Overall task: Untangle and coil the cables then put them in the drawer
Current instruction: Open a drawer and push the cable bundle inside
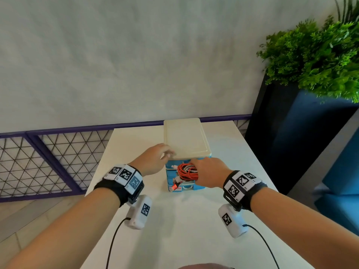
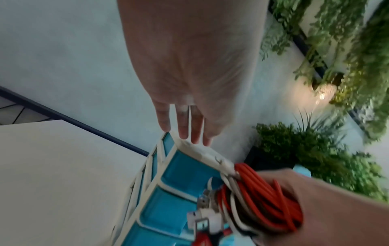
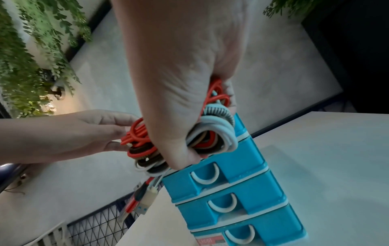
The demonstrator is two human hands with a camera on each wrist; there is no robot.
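Note:
A small blue drawer unit (image 1: 186, 186) with a cream top (image 1: 184, 138) stands on the white table (image 1: 184, 230). My right hand (image 1: 208, 174) grips a coiled bundle of red, white and dark cables (image 1: 186, 171) right in front of the unit's upper front. The cables' plugs (image 1: 174, 185) hang below the bundle. In the right wrist view my fingers wrap round the bundle (image 3: 212, 133), above three closed drawers with white handles (image 3: 205, 175). My left hand (image 1: 156, 158) has straight fingers (image 2: 187, 128) whose tips reach the unit's top front-left corner (image 2: 181, 142).
A purple mesh railing (image 1: 48, 158) runs along the table's left and far side. A green plant (image 1: 318, 55) in a dark blue planter (image 1: 291, 142) stands at the right. The table's left edge (image 1: 101, 162) lies near my left wrist.

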